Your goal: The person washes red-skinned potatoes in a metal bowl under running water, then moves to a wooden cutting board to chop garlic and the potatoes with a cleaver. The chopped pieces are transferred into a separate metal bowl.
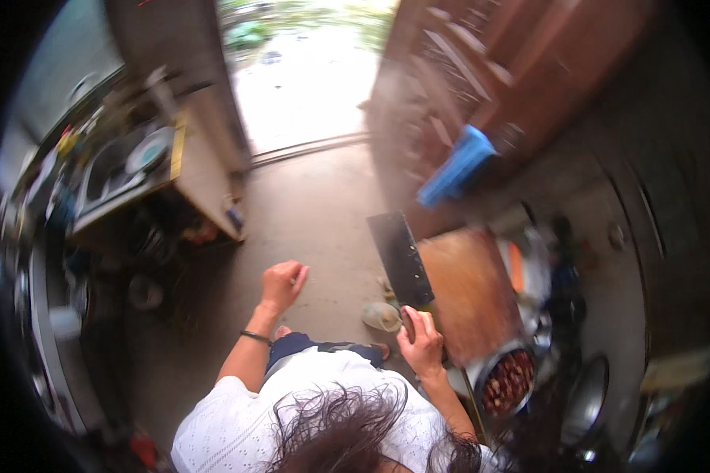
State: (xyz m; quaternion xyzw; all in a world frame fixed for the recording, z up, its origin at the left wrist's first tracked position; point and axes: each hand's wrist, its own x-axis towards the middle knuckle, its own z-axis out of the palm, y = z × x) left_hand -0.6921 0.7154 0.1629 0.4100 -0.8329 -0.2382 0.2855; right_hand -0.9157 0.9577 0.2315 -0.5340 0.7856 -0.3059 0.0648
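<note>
A cleaver [401,259] with a broad dark blade and a wooden handle is gripped in my right hand [421,343]. Small pale bits cling to its blade, which points away from me. To the right of the blade lies a thick wooden cutting board [473,290]. My left hand [284,287] hangs over the floor with its fingers curled in, and nothing shows in it. A metal bowl [479,384] of chopped reddish-brown pieces [509,381] stands at the near end of the board.
A pale translucent container [382,317] sits low beside my right hand. On the left is a counter with a sink [103,171] and a bowl [149,151]. Ahead, a wooden door [509,71] with a blue cloth [458,165] stands beside a bright doorway [307,88].
</note>
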